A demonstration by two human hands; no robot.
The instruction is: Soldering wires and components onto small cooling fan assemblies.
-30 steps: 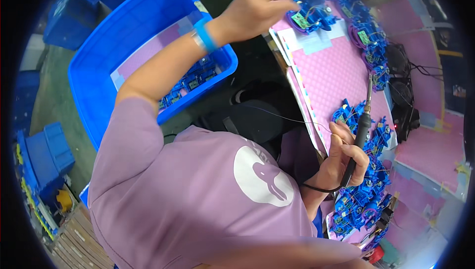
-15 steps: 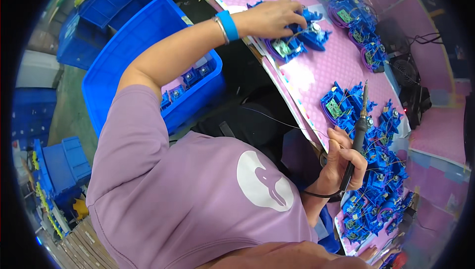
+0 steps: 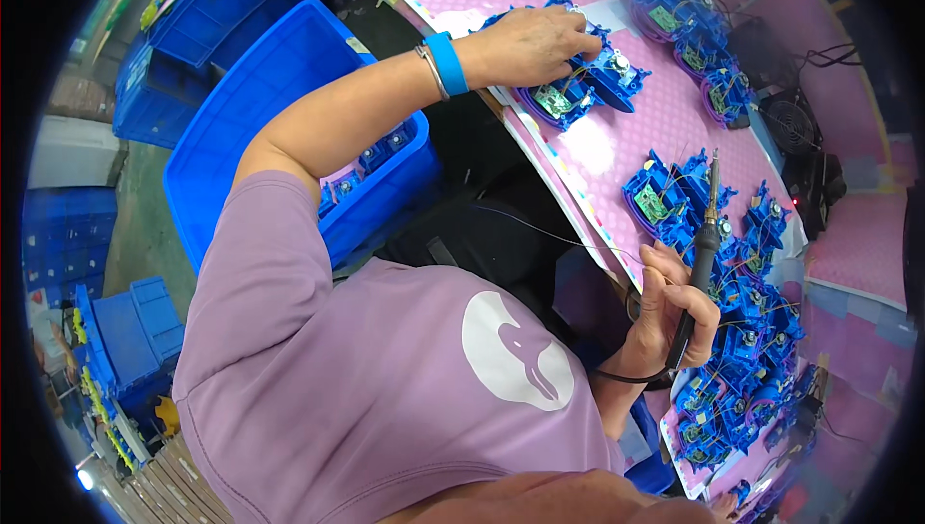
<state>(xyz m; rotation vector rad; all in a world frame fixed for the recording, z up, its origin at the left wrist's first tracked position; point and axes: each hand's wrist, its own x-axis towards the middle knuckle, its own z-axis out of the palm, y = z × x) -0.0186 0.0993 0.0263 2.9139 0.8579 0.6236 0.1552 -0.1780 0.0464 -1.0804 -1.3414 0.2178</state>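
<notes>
My left hand (image 3: pixel 535 46), with a light blue band at its wrist, is curled over the far part of a blue plastic housing (image 3: pixel 609 81). Its fingertips close on it and partly hide it. A green circuit board (image 3: pixel 553 101) and thin wires show in the housing's near part. In my right hand (image 3: pixel 665 317) a black-handled soldering iron (image 3: pixel 706 247) points away from me, its metal tip up over the table. Between that hand's thumb and forefinger runs a thin wire (image 3: pixel 540 231), trailing left. Just beyond the iron lies another open blue housing (image 3: pixel 665 198) with a green board.
Many similar blue housings (image 3: pixel 742 331) crowd the right side of the pink-covered table (image 3: pixel 602 172); several more (image 3: pixel 689 38) line its far side. A black fan (image 3: pixel 792 131) stands behind them. To the left, a large blue bin (image 3: pixel 231 153) holds blue parts.
My left hand has shifted slightly over the blue housing, its fingers now more bent down onto it. The right hand still holds the soldering iron and wire almost unmoved.
</notes>
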